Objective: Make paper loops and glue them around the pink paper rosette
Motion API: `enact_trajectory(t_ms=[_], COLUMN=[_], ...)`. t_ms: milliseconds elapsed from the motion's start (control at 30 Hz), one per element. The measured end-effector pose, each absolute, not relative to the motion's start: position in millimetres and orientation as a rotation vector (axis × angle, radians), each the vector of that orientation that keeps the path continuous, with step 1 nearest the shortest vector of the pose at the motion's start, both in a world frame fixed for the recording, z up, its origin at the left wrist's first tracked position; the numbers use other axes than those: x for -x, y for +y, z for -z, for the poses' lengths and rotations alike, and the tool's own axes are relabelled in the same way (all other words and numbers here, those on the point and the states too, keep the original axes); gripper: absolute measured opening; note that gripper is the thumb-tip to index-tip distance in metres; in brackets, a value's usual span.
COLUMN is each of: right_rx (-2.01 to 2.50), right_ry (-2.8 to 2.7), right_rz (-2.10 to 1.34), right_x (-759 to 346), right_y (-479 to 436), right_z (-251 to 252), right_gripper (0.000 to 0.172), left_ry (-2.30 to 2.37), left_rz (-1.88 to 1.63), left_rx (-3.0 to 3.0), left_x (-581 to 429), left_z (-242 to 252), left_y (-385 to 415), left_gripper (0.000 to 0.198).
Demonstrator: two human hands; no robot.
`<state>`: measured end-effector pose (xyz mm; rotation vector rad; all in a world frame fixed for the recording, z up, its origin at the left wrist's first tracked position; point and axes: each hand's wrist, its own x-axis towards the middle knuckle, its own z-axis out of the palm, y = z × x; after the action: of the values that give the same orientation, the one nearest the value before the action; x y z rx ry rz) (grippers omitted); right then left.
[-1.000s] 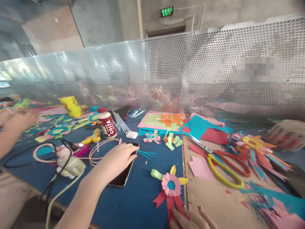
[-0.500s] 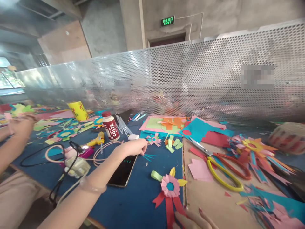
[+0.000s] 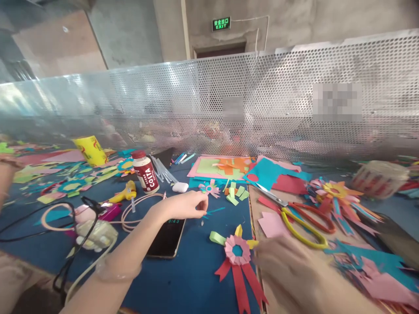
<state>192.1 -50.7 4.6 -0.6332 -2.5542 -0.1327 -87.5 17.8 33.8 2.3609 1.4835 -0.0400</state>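
My left hand (image 3: pixel 190 204) is closed in a pinch above the phone's top edge, with thin blue paper strips (image 3: pixel 216 211) sticking out past its fingertips. My right hand (image 3: pixel 288 266) is smeared by motion over the brown board, so its fingers are unclear. Just left of it, on the blue tabletop, lies a paper rosette (image 3: pixel 237 250) with a pink pleated ring, blue centre, red tails, yellow points and a green loop. Scissors (image 3: pixel 301 224) with yellow and orange handles lie beyond the right hand. The black phone (image 3: pixel 165 240) lies beneath the left wrist.
A Costa bottle (image 3: pixel 145 172), glue gun (image 3: pixel 126 192), white case (image 3: pixel 180 187) and cables stand or lie left. Green paper pieces (image 3: pixel 237 192) and coloured sheets (image 3: pixel 204 166) are behind. A perforated metal screen (image 3: pixel 183 100) backs the table. Another person's arm (image 3: pixel 7 174) shows far left.
My right hand has come up from the bottom edge, off the rosette's red tails, to the rosette's right. The blue strips at my left fingertips now point differently. The view has swung right.
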Motion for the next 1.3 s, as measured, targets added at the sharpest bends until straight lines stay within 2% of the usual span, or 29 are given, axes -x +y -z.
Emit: enact_trajectory(t_ms=[33, 133, 333, 433, 833, 1000, 1133, 1300], right_rx=[0.611, 0.732, 0.779, 0.832, 0.970, 0.965, 0.960, 0.932], right_ry=[-2.524, -2.647, -2.844, -2.825, -2.555, -2.483, -2.478, -2.441], right_rz=[0.124, -0.098, -1.011, -1.241, -1.658, -1.647, -1.644, -1.654], right_x=[-185.9, -160.2, -127.8, -125.4, -143.2, -151.5, -155.0, -155.9], right_y=[-37.7, 1.9, 57.4, 67.8, 69.9, 60.2, 52.2, 45.5], right_z=[-16.9, -39.4, -38.5, -37.8, -20.0, -24.5, -29.8, -31.1], right_gripper=[0.030, 0.020, 0.025, 0.024, 0.029, 0.026, 0.024, 0.023], left_ry=[1.457, 1.371, 1.286, 1.278, 1.149, 0.962, 0.885, 0.807], left_rz=[0.021, -0.058, -0.157, -0.184, -0.302, -0.354, -0.396, -0.340], left_rx=[-2.364, -2.387, -2.417, -2.425, -2.326, -2.015, -1.862, -1.758], left_x=[85.1, 77.5, 72.1, 74.2, 73.0, 75.3, 75.4, 70.3], left_z=[-34.2, -34.7, -33.3, -31.5, -34.6, -29.5, -22.6, -20.8], left_y=[14.5, 4.4, -5.7, -5.8, -5.1, 5.5, 10.6, 8.6], left_gripper=[0.007, 0.006, 0.006, 0.005, 0.008, 0.021, 0.015, 0.018])
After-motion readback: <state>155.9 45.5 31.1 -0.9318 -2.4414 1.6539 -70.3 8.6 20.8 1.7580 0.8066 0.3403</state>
